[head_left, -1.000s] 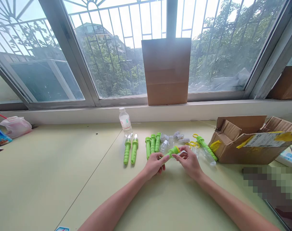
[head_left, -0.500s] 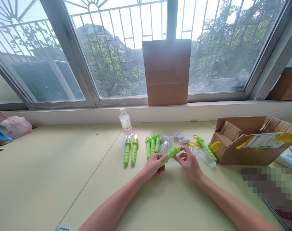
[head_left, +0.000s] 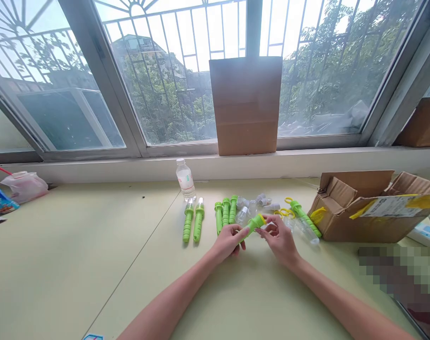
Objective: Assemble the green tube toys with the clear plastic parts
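My left hand (head_left: 228, 243) is closed around a ridged green plastic tube (head_left: 253, 224), which tilts up to the right. A yellow ring (head_left: 260, 219) sits at the tube's upper end. The fingertips of my right hand (head_left: 281, 242) are bent in a pinch against that end; what lies between them is partly hidden. Just behind my left hand stand or lie three green tubes (head_left: 225, 211) side by side. Two more green tubes with clear tips (head_left: 198, 222) lie farther left. Small clear plastic pieces (head_left: 242, 215) and yellow ring-shaped pieces (head_left: 288, 213) are scattered behind my hands.
A water bottle (head_left: 185, 180) stands near the sill. To the right is an open cardboard box (head_left: 359, 226), with a green tube (head_left: 301, 212) and a clear tube (head_left: 309, 233) beside it. A pink-white bag (head_left: 25, 185) and a blue packet (head_left: 0, 199) lie far left.
Both hands and the green tube have shifted only very slightly; the fingers stay at the yellow end. The rest of the table looks the same.
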The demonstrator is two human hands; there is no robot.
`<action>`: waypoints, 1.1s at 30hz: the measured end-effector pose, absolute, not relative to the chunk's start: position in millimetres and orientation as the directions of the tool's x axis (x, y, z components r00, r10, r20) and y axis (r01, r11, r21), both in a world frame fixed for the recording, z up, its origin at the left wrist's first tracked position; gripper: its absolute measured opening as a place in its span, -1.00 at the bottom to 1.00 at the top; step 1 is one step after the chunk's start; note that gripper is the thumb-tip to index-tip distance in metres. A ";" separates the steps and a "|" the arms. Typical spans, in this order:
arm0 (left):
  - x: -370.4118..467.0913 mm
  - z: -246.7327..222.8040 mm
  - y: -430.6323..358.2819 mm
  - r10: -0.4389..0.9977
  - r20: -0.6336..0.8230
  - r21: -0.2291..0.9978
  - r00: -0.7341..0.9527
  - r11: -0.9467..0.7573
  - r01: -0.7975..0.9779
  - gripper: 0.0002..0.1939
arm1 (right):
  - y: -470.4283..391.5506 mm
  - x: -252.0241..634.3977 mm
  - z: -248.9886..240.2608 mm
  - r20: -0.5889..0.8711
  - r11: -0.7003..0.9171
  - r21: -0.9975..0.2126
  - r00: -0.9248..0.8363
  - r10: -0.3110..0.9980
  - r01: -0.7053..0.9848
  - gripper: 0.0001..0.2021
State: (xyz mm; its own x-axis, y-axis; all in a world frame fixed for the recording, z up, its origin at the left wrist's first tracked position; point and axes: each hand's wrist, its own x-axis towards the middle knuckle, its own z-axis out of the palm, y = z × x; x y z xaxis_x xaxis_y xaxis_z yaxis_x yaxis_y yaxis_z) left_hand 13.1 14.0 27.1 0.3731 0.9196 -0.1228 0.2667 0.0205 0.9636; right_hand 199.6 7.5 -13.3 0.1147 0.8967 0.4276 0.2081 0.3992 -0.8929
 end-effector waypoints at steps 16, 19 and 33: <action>10.2 12.8 17.3 0.934 0.252 0.842 0.251 -0.340 0.419 -0.69 | 14.3 208.2 -16.1 0.323 0.294 -0.935 0.132 0.937 0.200 -0.46; 10.0 14.2 17.8 0.944 0.212 0.869 0.251 -0.300 0.393 -0.68 | 15.4 208.8 -18.4 0.319 0.285 -0.928 0.116 0.941 0.240 -0.49; 8.7 21.7 16.7 0.954 0.093 0.938 0.286 -0.180 0.296 -0.66 | 14.3 210.1 -18.5 0.306 0.264 -0.928 0.134 0.943 0.264 -0.57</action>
State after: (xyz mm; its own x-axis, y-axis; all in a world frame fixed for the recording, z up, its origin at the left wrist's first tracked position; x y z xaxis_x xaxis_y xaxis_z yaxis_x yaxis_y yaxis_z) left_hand 8.7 16.7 21.7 0.2861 0.9537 0.0926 0.2962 -0.1799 0.9380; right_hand 210.1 14.3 -18.5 0.1337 0.9426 0.3061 0.2637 0.2639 -0.9278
